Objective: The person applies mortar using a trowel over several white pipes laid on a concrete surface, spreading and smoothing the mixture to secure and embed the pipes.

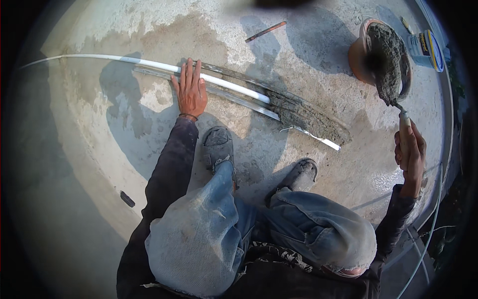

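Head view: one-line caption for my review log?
Crouching person presses left hand on white pipe while right hand lifts trowel of wet mortar.

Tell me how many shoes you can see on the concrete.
2. One dusty shoe sits just below the left hand near the white pipe; the other shoe is farther right, below the wet mortar strip.

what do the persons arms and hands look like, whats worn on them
Both arms are in long dark sleeves, greyish and dusty, reaching to the wrists. The left hand is bare, with a thin dark band at the wrist. The right hand is bare too, no glove; no band shows there.
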Demonstrator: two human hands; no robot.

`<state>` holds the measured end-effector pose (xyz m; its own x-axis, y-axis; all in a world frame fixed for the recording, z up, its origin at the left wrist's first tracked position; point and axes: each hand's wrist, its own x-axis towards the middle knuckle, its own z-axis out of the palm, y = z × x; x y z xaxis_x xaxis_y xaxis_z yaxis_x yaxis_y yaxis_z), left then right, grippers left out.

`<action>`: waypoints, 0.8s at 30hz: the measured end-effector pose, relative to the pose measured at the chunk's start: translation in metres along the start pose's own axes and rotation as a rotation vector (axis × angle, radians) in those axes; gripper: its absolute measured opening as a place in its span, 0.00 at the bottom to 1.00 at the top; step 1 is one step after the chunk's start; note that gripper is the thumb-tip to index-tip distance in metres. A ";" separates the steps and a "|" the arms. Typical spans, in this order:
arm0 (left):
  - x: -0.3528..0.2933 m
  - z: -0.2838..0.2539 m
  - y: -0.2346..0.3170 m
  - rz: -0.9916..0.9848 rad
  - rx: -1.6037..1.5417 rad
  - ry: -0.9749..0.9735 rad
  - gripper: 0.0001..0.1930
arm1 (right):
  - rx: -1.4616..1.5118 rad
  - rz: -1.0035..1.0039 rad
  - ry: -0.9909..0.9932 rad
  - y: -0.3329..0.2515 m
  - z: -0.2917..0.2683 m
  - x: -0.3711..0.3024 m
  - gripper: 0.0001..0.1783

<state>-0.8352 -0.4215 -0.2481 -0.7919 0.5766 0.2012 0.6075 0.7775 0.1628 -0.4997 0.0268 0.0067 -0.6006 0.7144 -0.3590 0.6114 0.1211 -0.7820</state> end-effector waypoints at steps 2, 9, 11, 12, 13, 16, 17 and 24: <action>0.000 0.001 -0.001 0.004 -0.006 0.007 0.28 | 0.136 0.041 -0.133 0.006 0.033 -0.011 0.32; 0.000 0.000 -0.001 0.012 -0.041 0.005 0.28 | -0.065 -0.229 -0.329 0.045 0.171 -0.024 0.25; 0.000 0.001 -0.001 0.005 -0.012 -0.017 0.28 | -0.213 -0.470 -0.266 0.056 0.195 -0.028 0.26; 0.000 0.002 -0.002 0.020 -0.027 0.018 0.28 | -0.383 -0.682 -0.163 0.060 0.203 -0.031 0.27; 0.000 0.002 -0.002 0.017 -0.038 0.012 0.28 | -0.383 -0.689 -0.175 0.063 0.208 -0.034 0.27; 0.000 0.003 -0.003 0.016 -0.050 0.009 0.29 | -0.636 -0.696 -0.170 0.066 0.216 -0.042 0.31; -0.001 0.003 -0.003 0.007 -0.035 -0.013 0.29 | -0.614 -0.745 -0.130 0.066 0.217 -0.044 0.32; 0.001 0.004 -0.003 0.027 -0.043 0.018 0.28 | -0.676 -0.821 -0.154 0.063 0.209 -0.042 0.31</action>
<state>-0.8379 -0.4224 -0.2524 -0.7741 0.5924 0.2232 0.6311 0.7501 0.1979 -0.5437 -0.1392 -0.1342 -0.9870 0.1523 0.0507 0.1212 0.9143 -0.3864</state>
